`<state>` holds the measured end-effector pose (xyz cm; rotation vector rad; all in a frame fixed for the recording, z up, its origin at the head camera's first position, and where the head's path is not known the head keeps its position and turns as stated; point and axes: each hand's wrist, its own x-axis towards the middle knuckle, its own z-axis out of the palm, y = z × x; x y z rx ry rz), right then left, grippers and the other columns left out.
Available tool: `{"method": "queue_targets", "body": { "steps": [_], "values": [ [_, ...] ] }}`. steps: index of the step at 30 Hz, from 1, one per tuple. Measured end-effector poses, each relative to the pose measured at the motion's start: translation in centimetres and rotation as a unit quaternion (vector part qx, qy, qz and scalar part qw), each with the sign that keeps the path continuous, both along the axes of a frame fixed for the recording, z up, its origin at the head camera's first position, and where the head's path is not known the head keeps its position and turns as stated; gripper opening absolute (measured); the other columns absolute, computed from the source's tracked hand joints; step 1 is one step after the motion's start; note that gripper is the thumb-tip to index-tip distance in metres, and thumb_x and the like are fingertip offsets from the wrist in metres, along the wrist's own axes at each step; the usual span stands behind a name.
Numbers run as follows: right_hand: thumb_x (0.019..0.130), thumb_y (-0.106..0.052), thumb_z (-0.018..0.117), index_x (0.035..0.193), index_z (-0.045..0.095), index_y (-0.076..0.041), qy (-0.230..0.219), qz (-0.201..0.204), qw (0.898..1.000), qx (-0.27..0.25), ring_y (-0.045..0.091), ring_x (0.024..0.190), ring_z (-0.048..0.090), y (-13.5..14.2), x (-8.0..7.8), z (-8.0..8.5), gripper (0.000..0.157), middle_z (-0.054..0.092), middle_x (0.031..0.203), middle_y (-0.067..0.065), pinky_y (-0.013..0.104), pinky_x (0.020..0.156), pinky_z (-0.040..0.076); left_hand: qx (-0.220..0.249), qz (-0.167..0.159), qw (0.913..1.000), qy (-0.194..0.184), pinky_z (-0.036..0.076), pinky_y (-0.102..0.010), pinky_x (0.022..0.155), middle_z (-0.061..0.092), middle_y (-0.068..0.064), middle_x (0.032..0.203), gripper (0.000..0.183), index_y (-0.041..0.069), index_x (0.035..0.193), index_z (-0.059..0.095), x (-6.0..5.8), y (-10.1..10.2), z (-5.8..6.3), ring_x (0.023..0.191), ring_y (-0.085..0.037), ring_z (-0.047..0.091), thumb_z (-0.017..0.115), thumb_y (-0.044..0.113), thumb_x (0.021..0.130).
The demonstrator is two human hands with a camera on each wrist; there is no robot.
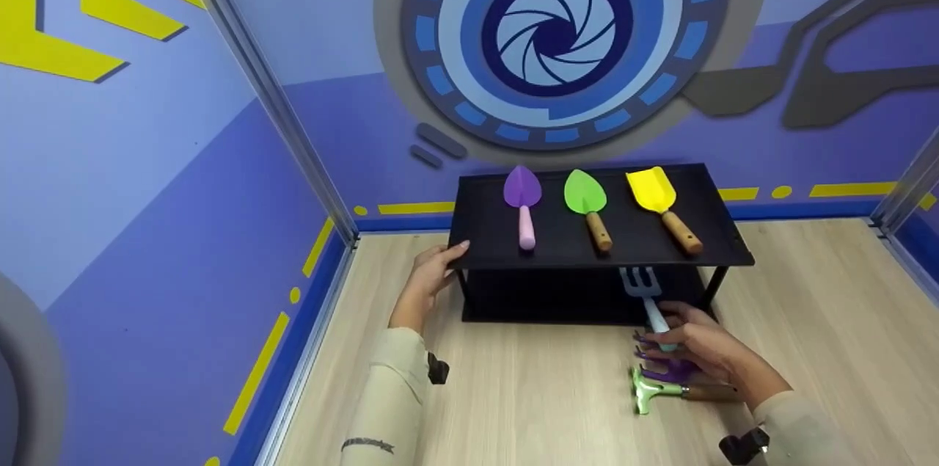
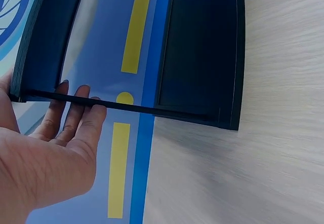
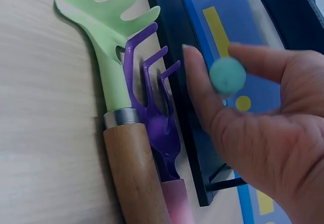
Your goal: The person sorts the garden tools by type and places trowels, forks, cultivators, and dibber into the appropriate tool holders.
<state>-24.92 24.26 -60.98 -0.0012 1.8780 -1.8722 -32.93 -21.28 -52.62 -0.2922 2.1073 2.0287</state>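
Observation:
A black two-tier shelf (image 1: 484, 224) stands on the wooden table. My left hand (image 1: 429, 271) grips its left front corner, the thumb on the upper board and the fingers below, near the side post (image 2: 136, 108). My right hand (image 1: 704, 345) holds a light blue hand fork (image 1: 642, 282) by its handle, tines toward the lower tier at its right part. The rounded teal handle end (image 3: 228, 76) shows between thumb and finger in the right wrist view. Just below that hand lie a purple hand rake (image 3: 159, 130) with a pink handle and a green rake (image 3: 114, 77) with a wooden handle.
On the upper board lie a purple trowel (image 1: 522, 191) with a pink handle, a green trowel (image 1: 585, 193) and a yellow shovel (image 1: 653, 191), both wooden-handled. A blue patterned wall (image 1: 330, 128) rises behind the shelf, another panel (image 1: 183, 231) at the left.

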Motion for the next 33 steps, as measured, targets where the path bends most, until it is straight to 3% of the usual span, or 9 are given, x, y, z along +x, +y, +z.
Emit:
{"method": "queue_targets", "body": {
  "steps": [4,9,16,24,33],
  "values": [
    [0.099,-0.002,0.07,0.164,-0.004,0.011,-0.008,0.024,0.999,-0.02,0.034,0.118,0.074,-0.2,0.2,-0.1,0.099,0.038,0.148,0.041,0.048,0.102,0.065,0.0,-0.001,1.0,0.004,0.041,-0.046,0.131,0.063,-0.015,0.149,0.063,0.003,0.142,0.063,-0.1,0.0,-0.1,0.15,-0.03,0.053,0.077,0.046,0.098],
    [0.104,-0.006,0.066,0.162,-0.001,0.017,0.002,0.03,1.0,-0.009,0.027,0.113,0.074,-0.2,0.5,-0.3,0.092,0.048,0.135,0.031,0.04,0.097,0.067,0.006,0.004,1.0,0.005,0.042,-0.046,0.13,0.066,-0.014,0.145,0.058,0.003,0.137,0.066,-0.1,0.0,-0.2,0.147,-0.029,0.056,0.077,0.044,0.098],
    [0.106,-0.005,0.056,0.156,0.013,0.024,0.004,-0.011,0.999,0.031,0.023,0.107,0.077,-0.1,0.5,-0.2,0.072,0.053,0.135,0.036,0.031,0.092,0.067,0.004,0.003,1.0,0.005,0.041,-0.046,0.131,0.063,-0.014,0.149,0.061,0.004,0.138,0.065,0.1,0.0,-0.1,0.15,-0.03,0.053,0.078,0.047,0.097],
    [0.108,-0.007,0.053,0.157,0.016,0.023,0.0,-0.04,0.997,0.073,0.019,0.105,0.075,0.7,0.6,-0.3,0.069,0.049,0.138,0.036,0.028,0.09,0.067,0.006,0.01,0.9999,0.004,0.042,-0.046,0.13,0.066,-0.013,0.144,0.054,0.004,0.13,0.069,0.0,0.1,-0.3,0.149,-0.029,0.054,0.079,0.045,0.096],
    [0.112,-0.017,0.051,0.148,0.037,0.021,0.014,-0.053,0.993,0.109,0.013,0.083,0.073,0.7,0.4,-0.6,0.054,0.07,0.116,0.019,0.025,0.075,0.067,0.011,0.005,0.9999,0.011,0.042,-0.046,0.13,0.067,-0.012,0.142,0.051,0.005,0.127,0.07,-0.1,-0.1,-0.3,0.148,-0.028,0.055,0.079,0.045,0.096]
  ]
}}
